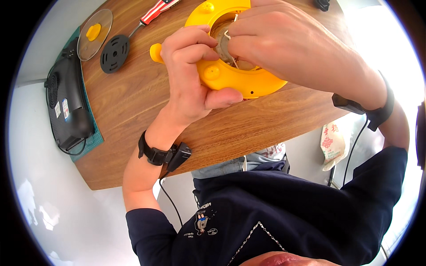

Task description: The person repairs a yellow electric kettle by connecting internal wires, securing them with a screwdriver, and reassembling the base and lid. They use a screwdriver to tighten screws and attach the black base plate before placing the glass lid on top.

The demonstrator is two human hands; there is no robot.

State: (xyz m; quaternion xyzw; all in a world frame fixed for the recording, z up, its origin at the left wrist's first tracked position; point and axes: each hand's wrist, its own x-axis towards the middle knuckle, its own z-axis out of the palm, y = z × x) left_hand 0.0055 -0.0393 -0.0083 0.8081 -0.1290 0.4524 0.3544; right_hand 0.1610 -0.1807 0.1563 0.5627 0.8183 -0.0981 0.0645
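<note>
A round yellow appliance housing, with knob-like feet on its rim and an open middle, is at the far side of the wooden table. My left hand grips its near left side, thumb below the rim and fingers curled over the opening. Inside the hollow is a dull metal round part with thin white wires. My right hand reaches into the opening from the right, fingers bent and closed by the wires; its fingertips are hidden, so what they pinch cannot be seen.
On the left lie a glass lid with a yellow knob, a black slotted spatula and a black device on a green mat. A screwdriver with a striped handle lies beyond. Cables hang from both wrist straps.
</note>
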